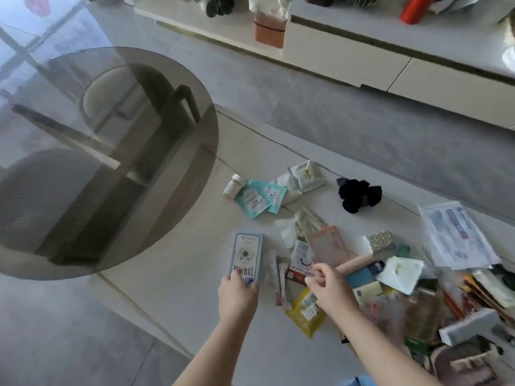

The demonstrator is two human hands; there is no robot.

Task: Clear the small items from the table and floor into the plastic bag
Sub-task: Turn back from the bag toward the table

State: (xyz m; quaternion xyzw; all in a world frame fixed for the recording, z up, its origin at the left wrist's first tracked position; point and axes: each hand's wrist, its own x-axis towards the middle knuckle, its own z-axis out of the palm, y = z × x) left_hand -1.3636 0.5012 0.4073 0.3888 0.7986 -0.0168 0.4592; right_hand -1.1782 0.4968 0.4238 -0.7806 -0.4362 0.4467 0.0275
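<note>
The left hand (237, 291) grips the near end of a flat, pale-blue rectangular box (246, 256) lying on the glossy tiled floor (156, 277); its upside-down dark lettering is too blurred to read. The right hand (330, 286) hovers above the clutter with fingers loosely curled toward the thumb; whether they pinch anything cannot be told. Nearby lie teal foil sachets (259, 199) with unreadable print, a small white pill bottle (232, 186), a crumpled black cloth (358, 195), a yellow pouch (305, 313) and a clear plastic packet (457, 235) with red-and-blue print. A round smoked-glass tabletop (106, 151) stands to the left.
</note>
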